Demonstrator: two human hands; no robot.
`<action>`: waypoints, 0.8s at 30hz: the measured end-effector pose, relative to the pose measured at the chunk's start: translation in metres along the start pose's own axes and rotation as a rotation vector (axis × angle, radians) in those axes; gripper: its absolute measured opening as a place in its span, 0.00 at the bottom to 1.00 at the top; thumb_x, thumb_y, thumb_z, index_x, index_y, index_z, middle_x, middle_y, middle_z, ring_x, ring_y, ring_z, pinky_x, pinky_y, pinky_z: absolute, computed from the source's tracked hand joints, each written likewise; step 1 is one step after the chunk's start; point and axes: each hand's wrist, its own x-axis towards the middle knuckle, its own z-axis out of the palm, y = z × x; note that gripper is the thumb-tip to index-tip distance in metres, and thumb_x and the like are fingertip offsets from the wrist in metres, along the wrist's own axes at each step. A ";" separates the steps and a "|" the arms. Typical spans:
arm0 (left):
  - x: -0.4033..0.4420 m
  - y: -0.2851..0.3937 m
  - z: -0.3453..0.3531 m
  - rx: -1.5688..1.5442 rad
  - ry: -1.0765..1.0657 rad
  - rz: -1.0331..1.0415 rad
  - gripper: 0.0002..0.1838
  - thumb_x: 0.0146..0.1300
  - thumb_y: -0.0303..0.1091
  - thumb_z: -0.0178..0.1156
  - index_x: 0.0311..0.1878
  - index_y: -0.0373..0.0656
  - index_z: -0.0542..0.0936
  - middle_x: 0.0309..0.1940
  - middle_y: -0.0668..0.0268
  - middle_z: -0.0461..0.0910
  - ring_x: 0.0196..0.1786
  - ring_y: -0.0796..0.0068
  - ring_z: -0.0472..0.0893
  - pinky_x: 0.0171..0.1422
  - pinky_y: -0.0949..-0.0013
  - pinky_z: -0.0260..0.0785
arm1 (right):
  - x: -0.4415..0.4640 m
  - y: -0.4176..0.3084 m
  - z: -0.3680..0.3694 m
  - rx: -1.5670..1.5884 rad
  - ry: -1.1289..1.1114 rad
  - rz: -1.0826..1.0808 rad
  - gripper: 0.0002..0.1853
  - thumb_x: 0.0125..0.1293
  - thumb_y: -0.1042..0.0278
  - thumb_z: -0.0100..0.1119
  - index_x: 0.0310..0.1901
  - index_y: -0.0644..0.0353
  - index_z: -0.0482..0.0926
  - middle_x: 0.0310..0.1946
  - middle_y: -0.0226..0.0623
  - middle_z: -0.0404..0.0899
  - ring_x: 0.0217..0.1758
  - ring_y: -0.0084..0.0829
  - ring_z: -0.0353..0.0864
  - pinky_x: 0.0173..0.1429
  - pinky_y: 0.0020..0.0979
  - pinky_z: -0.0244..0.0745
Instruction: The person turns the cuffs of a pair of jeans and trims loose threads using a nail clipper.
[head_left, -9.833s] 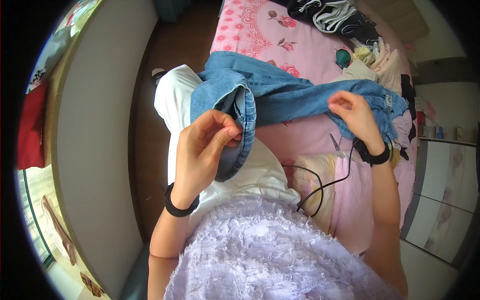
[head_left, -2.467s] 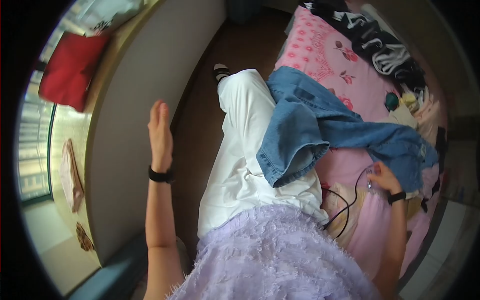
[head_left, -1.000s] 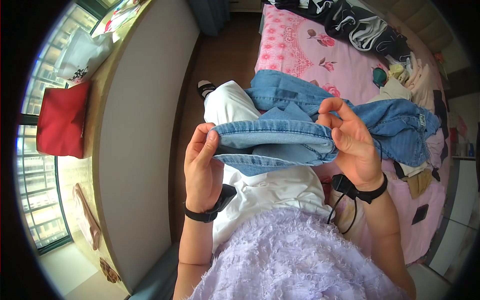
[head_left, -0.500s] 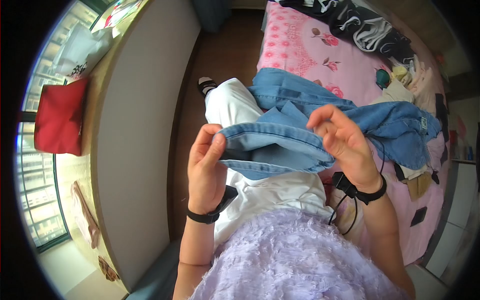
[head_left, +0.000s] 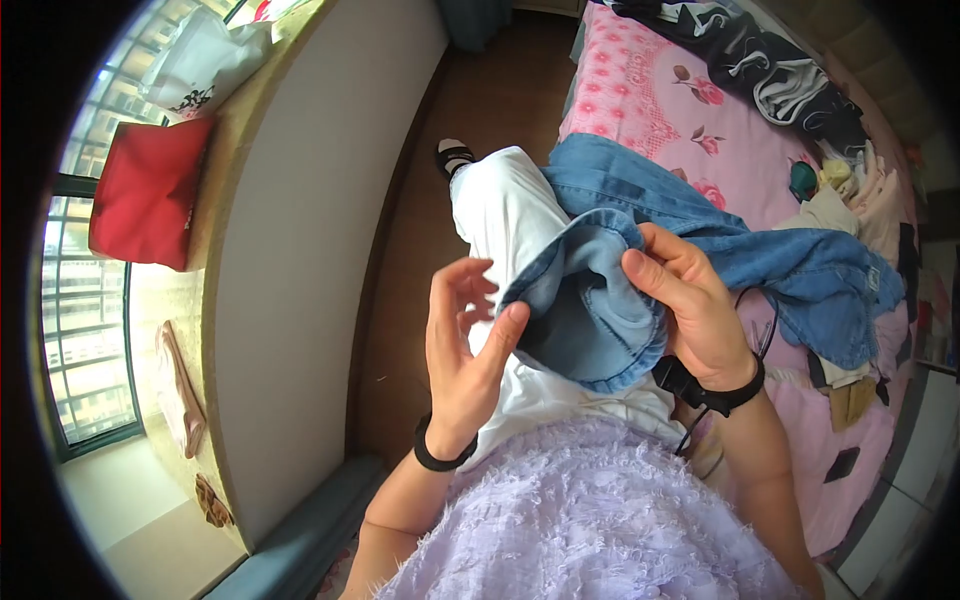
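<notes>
The hem opening of a blue denim trouser leg (head_left: 600, 340) faces me above my lap, its rim bent into a rounded, uneven loop. My right hand (head_left: 695, 310) grips the hem on the right side, thumb inside the opening and fingers behind. At the opposite edge my left hand (head_left: 465, 350) is spread, its thumb tip touching or very near the rim and the other fingers apart from the cloth. More blue denim (head_left: 800, 270) stretches from behind the opening across the bed to the right.
A pink floral bed (head_left: 640, 90) stands to the right, bearing dark clothes (head_left: 770, 75) and a pile of light garments (head_left: 840, 200). On the left, a window ledge (head_left: 230, 180) holds a red bag (head_left: 150, 195) and a white plastic bag (head_left: 205, 60).
The hem went from a wide, flattened oval to a rounder, crumpled loop. My left hand released its pinch and spread its fingers, while my right hand closed on the hem. The view shifted.
</notes>
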 end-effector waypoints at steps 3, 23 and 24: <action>-0.013 -0.006 -0.010 -0.099 -0.082 -0.163 0.15 0.67 0.34 0.67 0.50 0.39 0.74 0.41 0.71 0.74 0.44 0.85 0.73 0.44 0.78 0.69 | 0.006 0.003 0.003 0.031 -0.058 -0.011 0.07 0.76 0.69 0.59 0.48 0.61 0.81 0.41 0.23 0.84 0.43 0.11 0.81 0.49 0.17 0.76; 0.011 0.015 -0.006 -0.924 -0.293 -0.399 0.22 0.75 0.29 0.56 0.69 0.36 0.69 0.60 0.58 0.80 0.62 0.67 0.81 0.69 0.57 0.74 | -0.004 0.008 0.009 0.042 -0.068 -0.041 0.14 0.79 0.67 0.52 0.58 0.64 0.76 0.48 0.28 0.83 0.48 0.14 0.80 0.56 0.18 0.73; 0.011 0.015 -0.006 -0.931 -0.299 -0.396 0.22 0.74 0.28 0.57 0.69 0.35 0.69 0.60 0.58 0.80 0.62 0.67 0.81 0.69 0.56 0.74 | -0.005 0.008 0.009 0.043 -0.071 -0.044 0.14 0.78 0.68 0.51 0.59 0.64 0.76 0.48 0.28 0.83 0.48 0.14 0.80 0.57 0.19 0.73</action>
